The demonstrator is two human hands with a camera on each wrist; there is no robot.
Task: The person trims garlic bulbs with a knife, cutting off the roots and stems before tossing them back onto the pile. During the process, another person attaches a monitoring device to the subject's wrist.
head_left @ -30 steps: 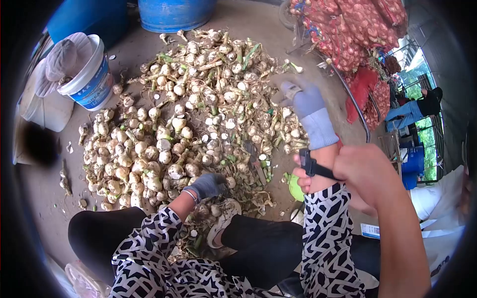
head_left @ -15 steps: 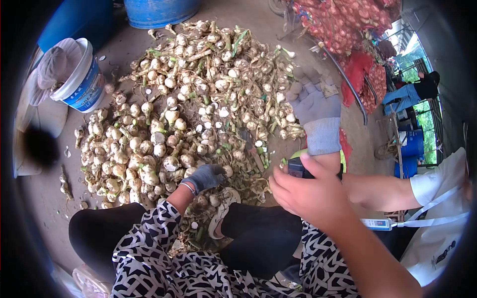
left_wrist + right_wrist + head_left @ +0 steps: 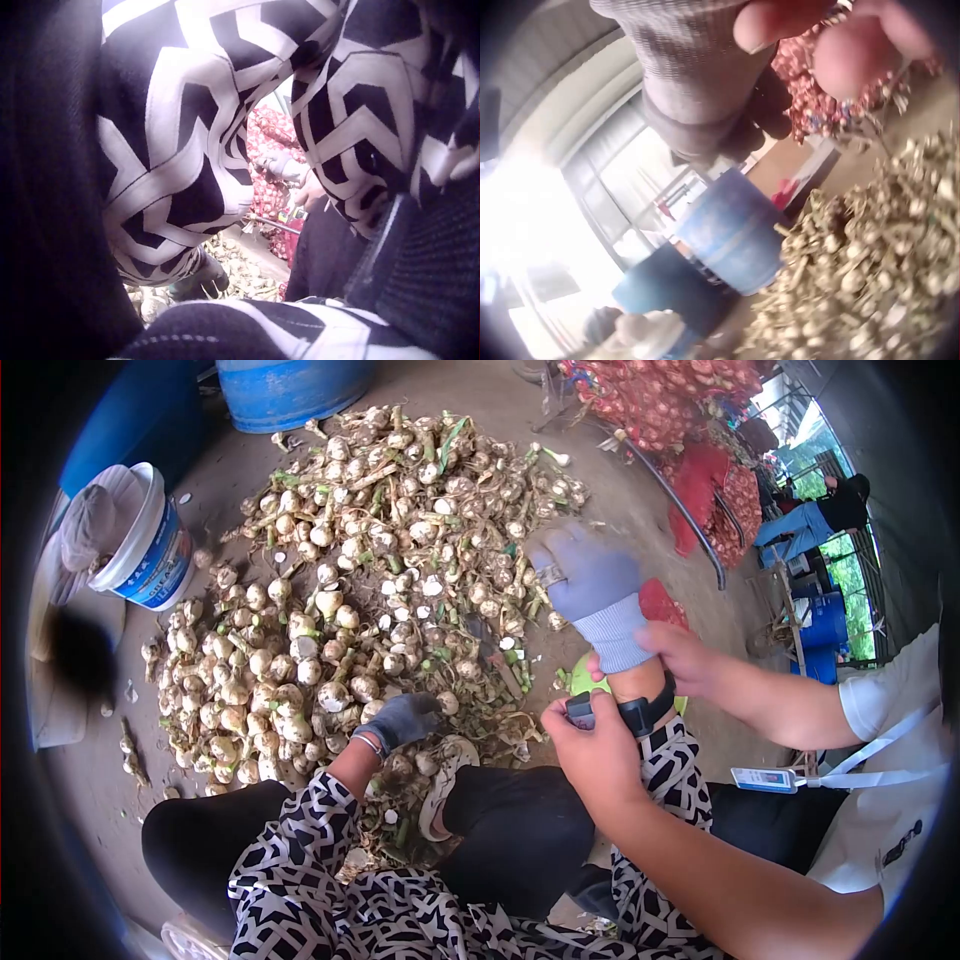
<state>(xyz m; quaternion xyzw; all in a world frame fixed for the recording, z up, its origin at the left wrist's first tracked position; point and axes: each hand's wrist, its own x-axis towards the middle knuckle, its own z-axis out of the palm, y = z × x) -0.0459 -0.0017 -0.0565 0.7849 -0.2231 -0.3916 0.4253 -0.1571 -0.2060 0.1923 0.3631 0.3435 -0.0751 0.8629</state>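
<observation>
My left hand point(image 3: 402, 722), in a grey glove, lies at the near edge of a heap of garlic bulbs point(image 3: 250, 690), its fingertips beside one bulb point(image 3: 447, 703). My right hand point(image 3: 590, 575), in a pale knitted glove with a tan band round a finger, is held out over the floor, slightly blurred, fingers loosely bent and nothing seen in them. Another person's hand point(image 3: 600, 750) grips a small dark device point(image 3: 582, 710) by the black strap point(image 3: 650, 708) on my right wrist; their other hand point(image 3: 680, 655) touches my glove cuff. Patterned sleeves fill most of the left wrist view.
A second heap of garlic with stalks point(image 3: 400, 490) lies further back. A blue-and-white bucket point(image 3: 150, 550) with a glove on it stands left, blue tubs point(image 3: 290, 395) behind. Red mesh sacks point(image 3: 660, 400) and a metal bar point(image 3: 680, 510) are at right. The other person's badge point(image 3: 765, 780) hangs nearby.
My right hand has turned over, its fingers drawing in from spread. The other person's hands have shifted about my right wrist, one now at the cuff. My left hand stays by the same bulb.
</observation>
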